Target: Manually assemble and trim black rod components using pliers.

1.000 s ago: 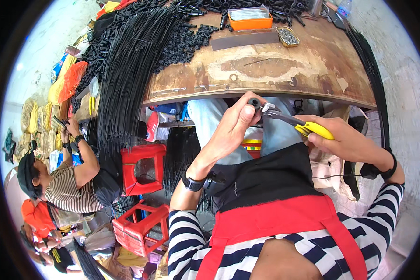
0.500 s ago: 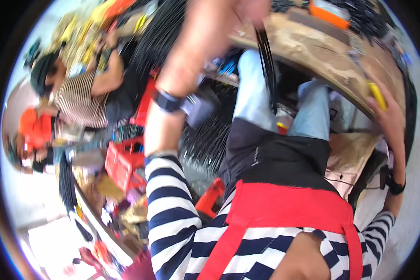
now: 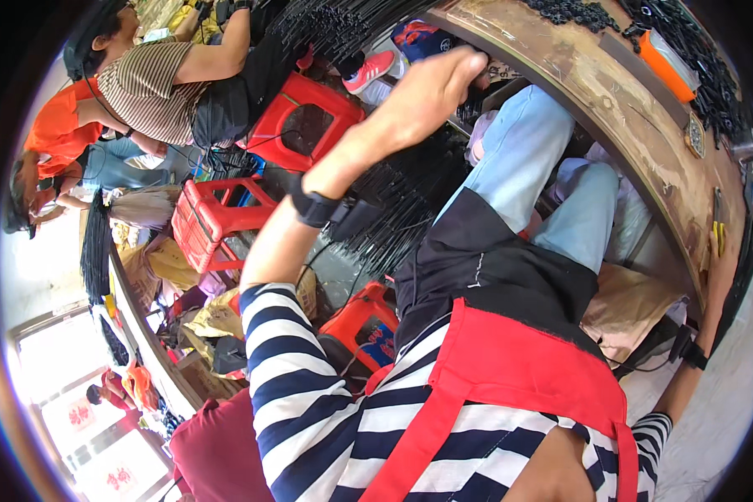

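Left hand (image 3: 418,99) has moved left of the knees (image 3: 552,107), curled; right hand (image 3: 729,253) is at yellow-handled pliers (image 3: 718,227); both grips I cannot tell; red writing (image 3: 80,414) on window (image 3: 54,347)

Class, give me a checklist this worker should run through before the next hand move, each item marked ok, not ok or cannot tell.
1. Right hand at the pliers: ok, right beside them at the table's far right.
2. Pliers firmly gripped: cannot tell; too small to judge.
3. Left hand over the tabletop: not ok, it is off to the left, outside the table's edge.
4. Left hand free of any part: cannot tell; the closed fingers may hide something.
5. Orange box on the table: ok.
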Tool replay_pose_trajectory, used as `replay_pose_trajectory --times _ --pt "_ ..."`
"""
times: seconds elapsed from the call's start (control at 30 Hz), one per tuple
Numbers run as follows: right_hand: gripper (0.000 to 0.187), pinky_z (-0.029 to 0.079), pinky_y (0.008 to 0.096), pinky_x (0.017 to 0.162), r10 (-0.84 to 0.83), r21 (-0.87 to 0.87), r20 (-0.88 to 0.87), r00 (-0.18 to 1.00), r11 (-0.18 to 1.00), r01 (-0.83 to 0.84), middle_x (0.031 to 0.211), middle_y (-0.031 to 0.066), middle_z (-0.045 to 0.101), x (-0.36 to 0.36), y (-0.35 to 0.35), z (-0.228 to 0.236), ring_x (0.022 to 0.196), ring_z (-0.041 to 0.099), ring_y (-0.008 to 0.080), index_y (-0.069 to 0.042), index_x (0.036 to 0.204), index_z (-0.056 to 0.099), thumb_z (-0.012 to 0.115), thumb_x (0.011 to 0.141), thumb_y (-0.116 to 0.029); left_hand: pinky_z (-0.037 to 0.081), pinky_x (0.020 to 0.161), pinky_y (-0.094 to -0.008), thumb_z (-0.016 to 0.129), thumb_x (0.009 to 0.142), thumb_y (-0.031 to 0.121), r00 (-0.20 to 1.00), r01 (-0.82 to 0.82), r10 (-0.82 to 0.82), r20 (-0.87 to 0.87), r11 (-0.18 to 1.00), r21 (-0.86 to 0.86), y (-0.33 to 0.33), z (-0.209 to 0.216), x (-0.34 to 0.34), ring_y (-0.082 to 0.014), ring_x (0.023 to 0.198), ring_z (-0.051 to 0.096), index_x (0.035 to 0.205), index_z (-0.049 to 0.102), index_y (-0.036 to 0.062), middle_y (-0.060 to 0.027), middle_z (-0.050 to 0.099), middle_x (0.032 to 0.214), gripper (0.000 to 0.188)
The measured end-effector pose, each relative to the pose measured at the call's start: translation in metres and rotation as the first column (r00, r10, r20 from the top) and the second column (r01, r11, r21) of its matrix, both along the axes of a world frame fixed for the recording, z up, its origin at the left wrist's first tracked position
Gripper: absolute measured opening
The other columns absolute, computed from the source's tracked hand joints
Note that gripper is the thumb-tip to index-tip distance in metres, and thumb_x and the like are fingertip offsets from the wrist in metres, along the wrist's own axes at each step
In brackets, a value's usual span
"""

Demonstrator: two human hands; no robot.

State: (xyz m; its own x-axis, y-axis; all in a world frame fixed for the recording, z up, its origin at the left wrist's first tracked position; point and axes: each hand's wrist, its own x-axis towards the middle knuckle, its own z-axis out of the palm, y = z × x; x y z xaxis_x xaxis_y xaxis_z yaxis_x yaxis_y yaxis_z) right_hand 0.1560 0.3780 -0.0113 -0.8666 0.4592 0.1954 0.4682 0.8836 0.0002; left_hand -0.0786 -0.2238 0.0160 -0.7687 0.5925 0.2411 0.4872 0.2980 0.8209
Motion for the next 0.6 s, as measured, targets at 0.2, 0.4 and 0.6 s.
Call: replay_pose_trajectory --times 0.2,0.4,0.6 --pt "0.042 0.042 0.0408 0.094 0.118 0.166 0.071 0.990 0.978 -0.129 0.125 0.0242 0.054 -0.004 0.009 -0.010 0.113 0.052 0.0398 0.002 0.127 0.052 0.051 0.096 -0.027 0.040 0.099 -0.0422 0.045 0.098 0.026 0.979 -0.192 0.163 -0.122 0.937 -0.293 -0.026 -0.152 -0.017 -0.0387 0.120 0.047 0.133 0.044 0.0051 -0.0230 0.048 0.129 0.041" --pt "0.038 0.042 0.0411 0.094 0.107 0.343 0.175 0.979 0.925 -0.163 0.125 0.0250 0.053 0.000 0.004 -0.012 0.113 0.051 0.0395 0.002 0.125 0.053 0.048 0.097 -0.023 0.047 0.093 -0.0351 0.047 0.094 0.006 0.984 -0.172 0.167 -0.069 0.982 -0.077 -0.030 -0.180 -0.010 -0.0293 0.106 0.058 0.124 0.055 0.0037 -0.0188 0.056 0.115 0.031" --pt "0.039 0.043 0.0426 0.095 -0.006 0.254 0.019 1.000 0.967 0.001 0.128 0.0220 0.052 -0.019 -0.018 -0.022 0.115 0.051 0.0363 -0.001 0.126 0.054 0.050 0.096 -0.024 0.053 0.074 -0.0366 0.055 0.079 0.001 1.000 -0.020 0.019 -0.006 0.973 -0.228 -0.002 -0.170 0.038 -0.0294 0.082 0.065 0.104 0.063 0.0031 -0.0175 0.064 0.088 0.027"
